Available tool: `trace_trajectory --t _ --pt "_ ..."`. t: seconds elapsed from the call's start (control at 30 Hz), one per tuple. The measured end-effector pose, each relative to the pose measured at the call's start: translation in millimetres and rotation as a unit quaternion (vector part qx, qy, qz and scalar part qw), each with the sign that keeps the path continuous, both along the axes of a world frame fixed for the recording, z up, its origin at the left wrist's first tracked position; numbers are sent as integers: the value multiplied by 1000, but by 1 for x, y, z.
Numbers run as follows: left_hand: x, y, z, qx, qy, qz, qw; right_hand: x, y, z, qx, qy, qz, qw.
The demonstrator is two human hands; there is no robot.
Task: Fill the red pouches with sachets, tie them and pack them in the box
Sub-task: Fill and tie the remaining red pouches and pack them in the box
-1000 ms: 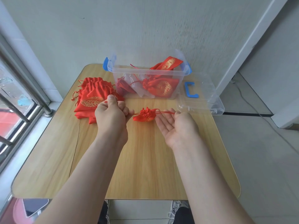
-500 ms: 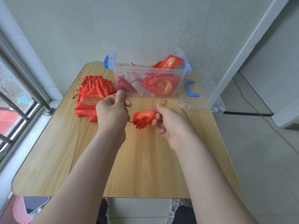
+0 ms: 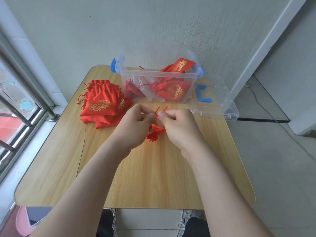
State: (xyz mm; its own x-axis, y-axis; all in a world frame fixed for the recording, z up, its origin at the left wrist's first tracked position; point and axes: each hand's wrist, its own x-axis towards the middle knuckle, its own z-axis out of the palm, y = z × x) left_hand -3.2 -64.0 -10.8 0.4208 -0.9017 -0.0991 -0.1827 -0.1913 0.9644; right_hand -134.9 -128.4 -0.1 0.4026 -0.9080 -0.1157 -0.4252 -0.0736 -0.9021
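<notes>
both hands meet over the middle of the wooden table (image 3: 153, 177), slightly toward 12 o'clock. the left hand (image 3: 135, 124) and the right hand (image 3: 179, 127) each have thumb and forefinger pinched tight on the red drawstring (image 3: 157, 111), whose two loose ends stick up between the fingertips; the other fingers are curled in. below the pinch, between the two palms, hangs a small red pouch (image 3: 155, 132), its gathered mouth puckered and turned toward 6 o'clock, low over the table; whether it touches the wood cannot be told. at 10 o'clock from the hands lies a stack of flat red pouches (image 3: 102, 106) with gold emblems, cords trailing off toward 9 o'clock. at 12 o'clock stands the clear plastic box (image 3: 153, 74) with blue latches, open on top; inside it one tied pouch (image 3: 172, 90) lies against the front wall and another pouch (image 3: 181, 65) leans up past the rim at the box's 2 o'clock corner, with pale packets among them, too blurred through the wall to name. the clear lid (image 3: 222, 106) lies flat at 2 o'clock, just beside the box, a blue clip (image 3: 202, 95) on it. a barred window (image 3: 17, 100) runs along 9 o'clock, and shoes (image 3: 188, 218) show under the table edge at 6 o'clock.
</notes>
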Motion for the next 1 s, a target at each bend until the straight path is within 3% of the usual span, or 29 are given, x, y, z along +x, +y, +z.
trace_trajectory --t 0.13,0.27,0.6,0.77,1.0 --pt "-2 0 1 -7 -38 -18 999 1 -1 -3 8 -29 -2 1000" --pt "-3 1 2 2 -17 -38 999 2 -4 -8 12 -77 -26 997" --pt "0 -1 -1 17 -23 4 1000 -4 -12 -10 -26 -41 -94 994" --pt "3 0 -1 40 -27 36 998 -13 -18 -2 -86 25 -45 995" --pt "0 3 6 59 -40 -74 995 -17 -14 6 -40 -16 72 997"
